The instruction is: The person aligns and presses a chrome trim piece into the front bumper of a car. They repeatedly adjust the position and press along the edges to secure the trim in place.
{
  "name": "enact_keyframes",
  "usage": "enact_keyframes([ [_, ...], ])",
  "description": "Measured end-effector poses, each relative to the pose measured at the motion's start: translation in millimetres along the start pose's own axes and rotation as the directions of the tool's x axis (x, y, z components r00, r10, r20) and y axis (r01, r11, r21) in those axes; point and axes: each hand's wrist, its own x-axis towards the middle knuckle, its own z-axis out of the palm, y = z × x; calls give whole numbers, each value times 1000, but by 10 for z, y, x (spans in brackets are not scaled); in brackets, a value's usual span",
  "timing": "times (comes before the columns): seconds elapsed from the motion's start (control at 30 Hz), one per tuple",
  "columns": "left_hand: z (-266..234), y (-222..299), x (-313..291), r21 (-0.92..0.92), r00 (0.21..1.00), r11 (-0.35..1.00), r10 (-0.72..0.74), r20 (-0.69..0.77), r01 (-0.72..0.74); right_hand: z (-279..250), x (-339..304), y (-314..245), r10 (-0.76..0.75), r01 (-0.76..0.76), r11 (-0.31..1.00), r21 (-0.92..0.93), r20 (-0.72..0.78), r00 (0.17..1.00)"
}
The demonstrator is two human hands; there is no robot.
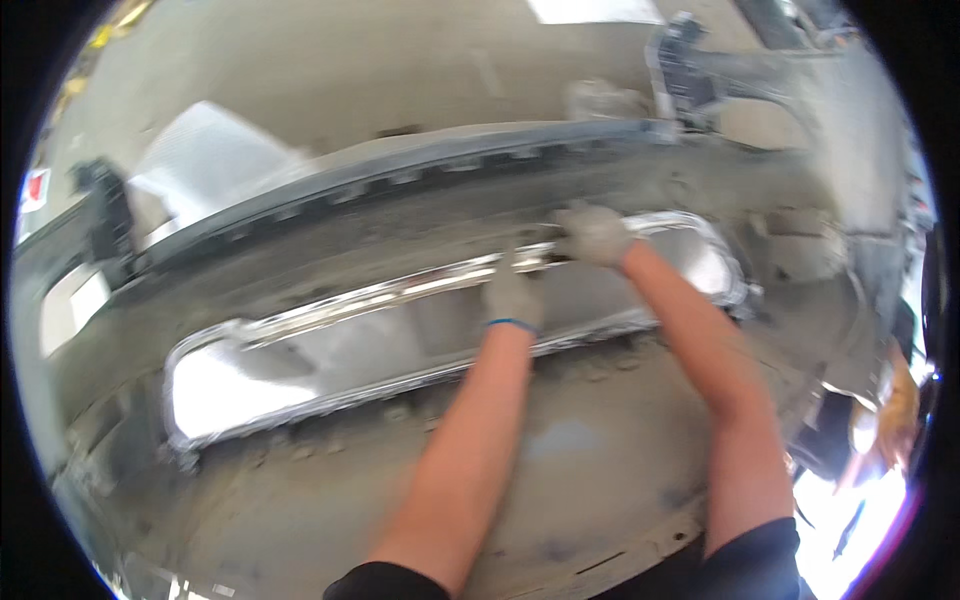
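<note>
A long framed trim panel with a bright metallic rim lies across the inside of a large grey moulded shell, which looks like a vehicle bumper. Along its upper edge runs a shiny strip. My left hand, in a pale glove with a blue cuff, reaches up to this strip near its middle, one finger stretched across it; its other fingers are blurred. Just to the right, my gloved right hand is closed at the strip's upper side. What its fingers grip is hidden.
The shell's raised far edge curves behind the panel, with a dark bracket at the left and another at the far right. White bubble-wrap-like sheeting lies beyond it. Another person's hand shows at the right edge.
</note>
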Motion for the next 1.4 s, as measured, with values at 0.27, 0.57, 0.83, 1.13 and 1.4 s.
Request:
enact_keyframes([
  [0.27,-140,1022,-768,371,974,911,219,-63,-181,-192,-61,4,2,-4,1000,19,88,996],
  [0.57,-687,2974,-1144,75,854,854,519,-41,-515,-903,141,-1461,-375,376,926,1,-73,924],
  [0.83,-578,2592,-972,-8,871,871,491,-39,-491,-192,772,-2661,-363,372,926,71,-112,925],
  [1.13,-516,2613,-1046,9,815,820,569,-109,-572,-222,939,-2906,-177,163,967,197,52,983],
  [1.4,-683,2603,-900,1,873,876,480,-87,-482,86,878,-2914,-102,111,987,116,-78,992],
])
